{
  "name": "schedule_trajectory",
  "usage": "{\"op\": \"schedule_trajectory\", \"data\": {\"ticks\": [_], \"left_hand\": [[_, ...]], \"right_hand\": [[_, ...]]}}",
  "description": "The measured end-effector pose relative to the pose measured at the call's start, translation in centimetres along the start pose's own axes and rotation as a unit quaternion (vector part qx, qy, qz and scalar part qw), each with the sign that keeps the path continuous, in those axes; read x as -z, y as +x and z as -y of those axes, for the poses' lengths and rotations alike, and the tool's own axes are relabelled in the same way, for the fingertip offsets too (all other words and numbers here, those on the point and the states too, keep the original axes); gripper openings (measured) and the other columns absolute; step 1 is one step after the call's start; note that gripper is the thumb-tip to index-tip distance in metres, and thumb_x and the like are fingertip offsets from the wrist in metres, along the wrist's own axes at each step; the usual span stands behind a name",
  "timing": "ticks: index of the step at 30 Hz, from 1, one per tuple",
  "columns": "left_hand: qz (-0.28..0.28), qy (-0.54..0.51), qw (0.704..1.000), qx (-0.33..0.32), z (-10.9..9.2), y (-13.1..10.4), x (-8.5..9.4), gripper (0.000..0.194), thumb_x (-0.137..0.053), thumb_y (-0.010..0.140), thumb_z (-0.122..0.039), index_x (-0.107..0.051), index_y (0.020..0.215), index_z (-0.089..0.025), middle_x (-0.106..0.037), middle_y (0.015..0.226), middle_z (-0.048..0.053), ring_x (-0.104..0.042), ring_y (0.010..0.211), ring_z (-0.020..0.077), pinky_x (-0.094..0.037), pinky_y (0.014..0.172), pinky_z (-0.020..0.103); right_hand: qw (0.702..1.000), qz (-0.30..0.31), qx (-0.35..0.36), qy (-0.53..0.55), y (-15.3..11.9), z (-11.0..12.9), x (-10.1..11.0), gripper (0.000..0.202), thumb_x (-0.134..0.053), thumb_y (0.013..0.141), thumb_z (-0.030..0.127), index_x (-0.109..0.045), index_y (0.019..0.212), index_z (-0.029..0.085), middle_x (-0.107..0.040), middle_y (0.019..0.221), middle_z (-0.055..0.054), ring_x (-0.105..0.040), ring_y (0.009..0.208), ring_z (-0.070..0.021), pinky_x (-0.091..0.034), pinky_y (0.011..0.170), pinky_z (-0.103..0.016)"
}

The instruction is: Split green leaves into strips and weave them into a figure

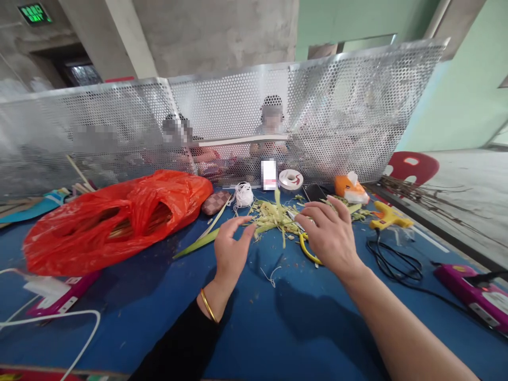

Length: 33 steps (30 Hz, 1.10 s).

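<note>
Two bare hands are above the blue surface (254, 328), and both grips look empty. Left hand (233, 246) has its thumb and fingers apart, with nothing between them. Right hand (332, 233) has fingers spread; their pads are turned away, but I see nothing held. Leaf scraps (273, 216) lie in a loose heap just beyond the hands, probably central so that both can reach. Near the right hand is a yellow handle (307, 252), its tool partly hidden. String (243, 196) and tape (291, 180) stand behind the heap, perhaps to be at hand without crowding. On the right, the glue gun (391, 216) lies with its cable loosely looped. A bright screen (269, 174) faces the person, maybe for viewing; its content is blurred. The tape's label is too small for reading. The green sign (35, 14) reads "EXIT".
</note>
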State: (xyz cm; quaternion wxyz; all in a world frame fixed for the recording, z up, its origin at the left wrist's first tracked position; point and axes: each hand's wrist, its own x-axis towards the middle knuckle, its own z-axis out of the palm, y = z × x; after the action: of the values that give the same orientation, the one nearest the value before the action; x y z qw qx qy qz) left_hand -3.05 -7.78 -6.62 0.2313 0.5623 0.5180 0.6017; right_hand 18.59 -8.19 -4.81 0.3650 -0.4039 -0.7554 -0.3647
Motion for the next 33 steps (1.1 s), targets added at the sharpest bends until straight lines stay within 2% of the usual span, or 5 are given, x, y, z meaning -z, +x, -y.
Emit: {"op": "schedule_trajectory", "data": {"ticks": [7, 13, 21, 28, 33], "left_hand": [[0.238, -0.147, 0.949, 0.145, -1.0, -1.3, -1.0, 0.035, -0.075, 0.071, -0.037, -0.074, 0.100, -0.017, -0.068, 0.063, 0.001, -0.059, 0.057, 0.0142, -0.049, 0.061, 0.028], [0.175, -0.278, 0.895, 0.302, -0.9, -2.1, -1.4, 0.027, -0.079, 0.069, -0.031, -0.071, 0.089, -0.014, -0.074, 0.069, 0.006, -0.065, 0.057, 0.0134, -0.052, 0.065, 0.026], [0.254, -0.293, 0.874, 0.295, -1.8, -3.0, -1.8, 0.031, -0.080, 0.066, -0.031, -0.073, 0.091, -0.014, -0.075, 0.077, 0.008, -0.069, 0.063, 0.0176, -0.054, 0.070, 0.031], [0.074, -0.155, 0.961, 0.218, -1.2, -2.4, -1.5, 0.024, -0.073, 0.074, -0.039, -0.064, 0.079, -0.018, -0.065, 0.062, -0.001, -0.059, 0.054, 0.0134, -0.046, 0.058, 0.024], [-0.007, -0.027, 0.999, -0.023, -1.7, -2.5, -0.8, 0.015, -0.077, 0.072, -0.036, -0.070, 0.076, -0.024, -0.068, 0.083, 0.004, -0.061, 0.085, 0.0217, -0.045, 0.084, 0.029]], "right_hand": [[0.995, 0.017, 0.028, 0.096, -0.5, 1.4, -0.4, 0.026, -0.049, 0.092, 0.006, -0.066, 0.091, 0.025, -0.072, 0.097, -0.002, -0.059, 0.111, -0.0191, -0.029, 0.108, -0.041], [0.971, 0.000, -0.184, 0.152, -0.7, 2.5, -0.1, 0.013, -0.055, 0.092, 0.023, -0.067, 0.096, 0.022, -0.070, 0.099, -0.009, -0.061, 0.099, -0.0249, -0.041, 0.091, -0.040], [0.652, 0.161, -0.435, 0.600, -0.7, 3.6, -1.8, 0.024, -0.064, 0.080, 0.040, -0.063, 0.070, 0.018, -0.063, 0.068, -0.001, -0.057, 0.066, -0.0162, -0.044, 0.062, -0.028], [0.692, 0.085, -0.457, 0.552, -0.6, 2.7, -1.7, 0.028, -0.066, 0.077, 0.037, -0.055, 0.059, 0.019, -0.051, 0.059, 0.003, -0.044, 0.059, -0.0129, -0.035, 0.056, -0.025], [0.727, 0.115, -0.413, 0.536, -0.4, 3.2, -1.4, 0.025, -0.064, 0.079, 0.036, -0.057, 0.061, 0.019, -0.048, 0.058, 0.002, -0.041, 0.058, -0.0133, -0.033, 0.053, -0.025]]}}
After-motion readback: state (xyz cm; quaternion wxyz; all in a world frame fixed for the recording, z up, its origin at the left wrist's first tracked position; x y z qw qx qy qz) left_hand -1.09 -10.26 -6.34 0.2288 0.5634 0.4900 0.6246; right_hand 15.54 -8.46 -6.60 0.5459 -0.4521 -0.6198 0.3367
